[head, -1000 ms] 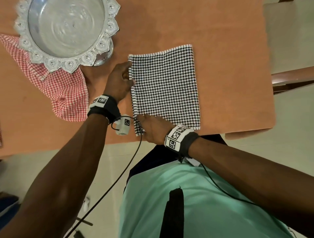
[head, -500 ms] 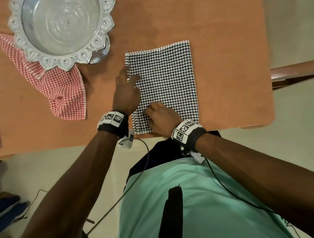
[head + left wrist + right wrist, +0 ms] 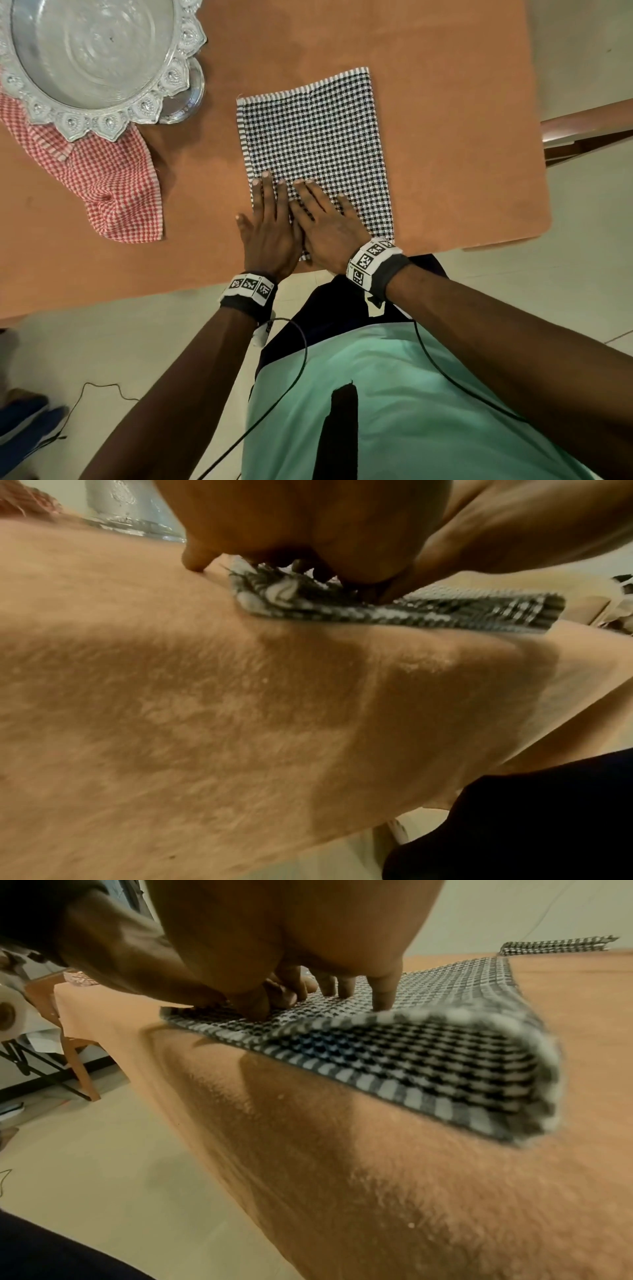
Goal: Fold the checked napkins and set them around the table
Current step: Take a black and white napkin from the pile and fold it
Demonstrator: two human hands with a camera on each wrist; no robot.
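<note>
A black-and-white checked napkin (image 3: 315, 144) lies folded flat on the orange table (image 3: 445, 102), near its front right corner. My left hand (image 3: 270, 219) and my right hand (image 3: 325, 219) lie side by side, palms down, on the napkin's near left part, fingers straight and pressing the cloth. In the right wrist view the fingertips (image 3: 382, 999) press on the napkin (image 3: 428, 1056), whose near edge shows doubled layers. The left wrist view shows the napkin's (image 3: 394, 610) folded edge under my hand (image 3: 308, 534). A red checked napkin (image 3: 102, 178) lies crumpled at the left.
A silver bowl with a scalloped rim (image 3: 147, 102) stands at the back left, partly over the red napkin. The table's front edge (image 3: 137, 291) runs just below my wrists. A second black-checked cloth (image 3: 558, 945) shows at the far end in the right wrist view.
Both hands left the napkin's left edge and near corner, came together and now lie flat with straight fingers on its near part.
</note>
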